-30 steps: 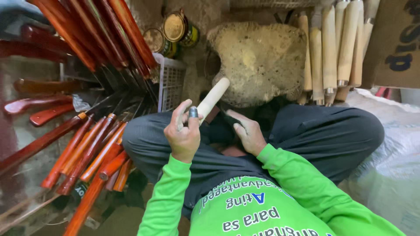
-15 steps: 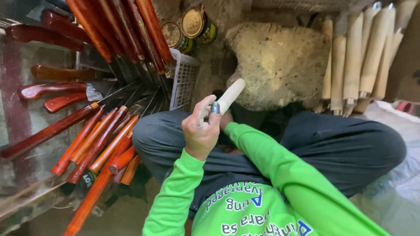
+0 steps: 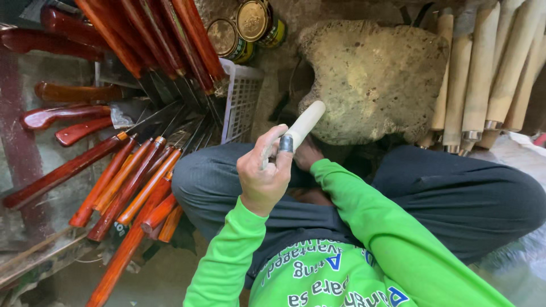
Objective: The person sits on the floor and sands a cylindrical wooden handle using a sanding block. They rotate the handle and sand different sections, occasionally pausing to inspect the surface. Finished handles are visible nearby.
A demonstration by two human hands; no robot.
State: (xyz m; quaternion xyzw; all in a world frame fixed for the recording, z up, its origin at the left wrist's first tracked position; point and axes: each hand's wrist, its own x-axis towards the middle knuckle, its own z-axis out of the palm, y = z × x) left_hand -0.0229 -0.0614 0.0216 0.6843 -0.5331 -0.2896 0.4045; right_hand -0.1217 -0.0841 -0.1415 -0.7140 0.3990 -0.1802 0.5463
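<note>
Pointing to one o'clock, a smooth pale wooden handle (image 3: 304, 124) is gripped by the left hand (image 3: 263, 173), fingers curled tight. The right hand (image 3: 307, 154) is mostly hidden behind it; its grip cannot be told. Glossy red handles (image 3: 131, 182) lie at nine o'clock.

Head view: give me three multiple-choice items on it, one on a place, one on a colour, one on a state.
1. Where do the red-brown handled tools lie?
A. on the person's left
B. on the person's right
C. on the stone block

2. What colour are the sleeves?
A. grey
B. bright green
C. white

3. How does the left hand stand?
A. flat on the floor
B. open and empty
C. closed around the pale handle

Answers:
1 A: the red-brown handled tools are piled left of the knees, while the unfinished pale ones lean on the right.
2 B: both sleeves are bright green.
3 C: the left hand grips the pale handle, which sticks up toward the stone block. The right hand is mostly hidden behind it.
</note>
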